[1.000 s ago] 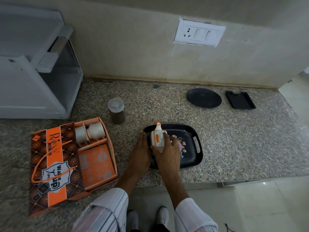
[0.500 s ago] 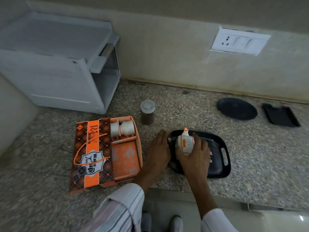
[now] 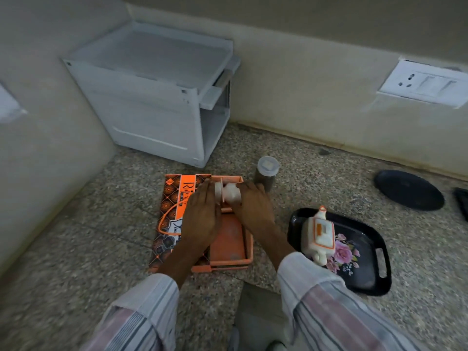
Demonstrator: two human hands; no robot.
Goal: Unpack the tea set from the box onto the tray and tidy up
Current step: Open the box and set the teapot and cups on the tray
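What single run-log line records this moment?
hands: left, right on cups | box: open | teapot: on tray

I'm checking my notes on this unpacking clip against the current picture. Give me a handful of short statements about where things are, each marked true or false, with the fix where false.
1. The teapot sits on the black flowered tray. True.
2. Both hands are on the teapot. False: the left hand and right hand are over the orange box, at the white cups.
3. The small lidded jar stands inside the box. False: it stands on the counter just beyond the box's far right corner.
4. A round black plate lies on the counter beyond the tray. True.
5. The tray is packed with cups. False: only the teapot is on it.
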